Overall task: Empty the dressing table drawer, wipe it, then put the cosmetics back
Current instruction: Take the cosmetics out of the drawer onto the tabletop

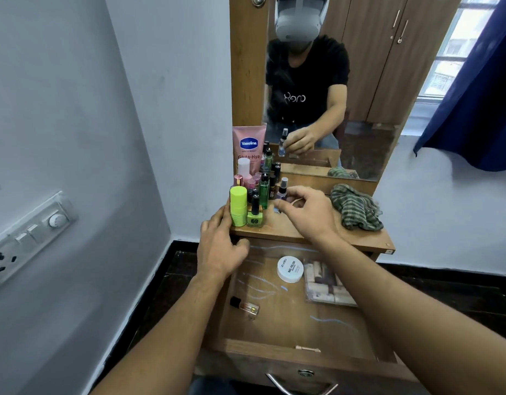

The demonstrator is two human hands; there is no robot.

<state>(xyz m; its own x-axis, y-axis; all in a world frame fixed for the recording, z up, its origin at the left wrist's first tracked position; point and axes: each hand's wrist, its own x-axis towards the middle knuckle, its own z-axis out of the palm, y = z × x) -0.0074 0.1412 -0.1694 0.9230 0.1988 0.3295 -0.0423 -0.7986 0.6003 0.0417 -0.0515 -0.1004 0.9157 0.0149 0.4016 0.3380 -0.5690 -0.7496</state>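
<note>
Wooden dressing table (303,235), with its drawer (274,354) pulled open beneath.

- Left hand (220,246): laid on the tabletop's left edge, fingers nearly straight and touching a lime-green tube (238,206). Nothing is gripped.
- Spray bottle (282,191): held upright, pinched between thumb and fingertips of the right hand (306,212), just right of the upright group of cosmetics. Whether its base touches the wood cannot be told.
- Checked cloth (356,208): crumpled at the right, untouched.

Drawer contents, not yet lifted out:

- Black-capped bottle (244,305): laid on its side at the left, long axis across the drawer, below the left hand and nearer to it.
- White jar (290,268) and clear pouch (327,283): side by side, nearer the right hand.

Emptying is judged part done.
</note>
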